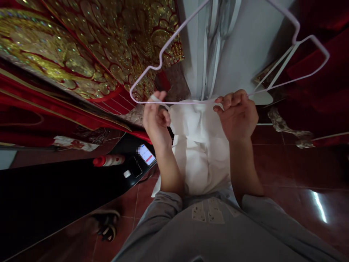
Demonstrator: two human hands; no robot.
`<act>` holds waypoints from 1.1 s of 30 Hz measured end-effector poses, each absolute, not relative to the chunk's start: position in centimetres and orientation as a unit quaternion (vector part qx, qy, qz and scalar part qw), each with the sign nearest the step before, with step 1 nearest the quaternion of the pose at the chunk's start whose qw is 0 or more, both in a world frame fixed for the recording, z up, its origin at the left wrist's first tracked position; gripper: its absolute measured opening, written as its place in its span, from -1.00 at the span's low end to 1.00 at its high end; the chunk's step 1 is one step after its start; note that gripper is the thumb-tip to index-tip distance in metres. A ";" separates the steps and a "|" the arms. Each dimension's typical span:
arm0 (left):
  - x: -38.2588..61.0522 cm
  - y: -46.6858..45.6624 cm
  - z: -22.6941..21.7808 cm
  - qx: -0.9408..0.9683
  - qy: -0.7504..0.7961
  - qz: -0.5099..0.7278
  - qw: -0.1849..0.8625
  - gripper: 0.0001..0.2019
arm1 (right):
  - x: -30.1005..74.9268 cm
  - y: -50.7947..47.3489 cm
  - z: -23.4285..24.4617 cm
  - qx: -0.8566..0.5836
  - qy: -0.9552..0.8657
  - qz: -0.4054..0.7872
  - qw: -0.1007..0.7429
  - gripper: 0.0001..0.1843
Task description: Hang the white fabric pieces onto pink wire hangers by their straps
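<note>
A pale wire clothes hanger (177,34) is held up in front of me, its bottom bar running between both hands. A white garment (200,145) hangs from that bar down towards my body. My left hand (156,118) pinches the white cloth at the bar's left part, fingers curled. The fingers of my right hand (237,112) are closed on the bar and the cloth's top edge at the right. Grey sleeves cover both my forearms lower down.
A red and gold embroidered garment (81,47) hangs at upper left. A black table (54,196) at lower left carries a red-capped bottle (109,160) and a phone (147,154). A sandal (107,223) lies on the red tiled floor (294,171). Dark red cloth (327,91) hangs at right.
</note>
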State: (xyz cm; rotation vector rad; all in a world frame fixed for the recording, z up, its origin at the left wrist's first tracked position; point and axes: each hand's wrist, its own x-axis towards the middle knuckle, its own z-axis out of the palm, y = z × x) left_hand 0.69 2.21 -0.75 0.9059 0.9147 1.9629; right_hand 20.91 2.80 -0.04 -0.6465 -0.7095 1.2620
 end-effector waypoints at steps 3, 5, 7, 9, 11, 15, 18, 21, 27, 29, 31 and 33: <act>3.2 1.8 0.2 0.368 0.348 0.747 0.431 -0.68 | 20.5 2.7 0.1 -0.300 -0.322 0.559 0.702 -0.55; 4.0 1.8 0.6 0.372 0.345 0.744 0.434 -0.61 | 20.6 2.3 0.2 -0.308 -0.334 0.550 0.701 -0.61; 4.1 1.8 0.6 0.379 0.337 0.744 0.435 -0.57 | 21.2 1.8 0.4 -0.335 -0.348 0.536 0.692 -0.69; 3.7 2.0 0.6 0.380 0.329 0.742 0.443 -0.59 | 22.4 1.3 0.4 -0.389 -0.345 0.489 0.700 -0.72; 3.4 2.3 0.6 0.367 0.339 0.738 0.455 -0.62 | 24.1 1.1 0.3 -0.432 -0.319 0.408 0.738 -0.80; 3.5 2.6 0.5 0.362 0.318 0.749 0.455 -0.64 | 27.2 1.5 0.0 -0.444 -0.277 0.286 0.802 -0.81; 4.1 2.5 0.4 0.381 0.272 0.764 0.443 -0.65 | 27.5 2.2 -0.2 -0.453 -0.318 0.305 0.775 -0.82; 4.4 2.2 0.4 0.380 0.308 0.760 0.428 -0.62 | 26.3 2.5 -0.5 -0.448 -0.368 0.353 0.735 -0.87; 3.8 2.0 0.5 0.396 0.326 0.743 0.429 -0.63 | 25.5 3.0 -1.6 -0.408 -0.382 0.342 0.755 -0.83; 3.8 2.1 0.4 0.397 0.332 0.743 0.423 -0.63 | 26.0 3.1 -1.6 -0.403 -0.377 0.330 0.766 -0.79; 3.9 2.2 0.2 0.399 0.326 0.748 0.418 -0.63 | 26.4 2.9 -1.0 -0.399 -0.381 0.304 0.777 -0.77; 4.0 2.4 0.0 0.401 0.320 0.752 0.414 -0.63 | 26.4 2.6 0.1 -0.397 -0.386 0.285 0.782 -0.76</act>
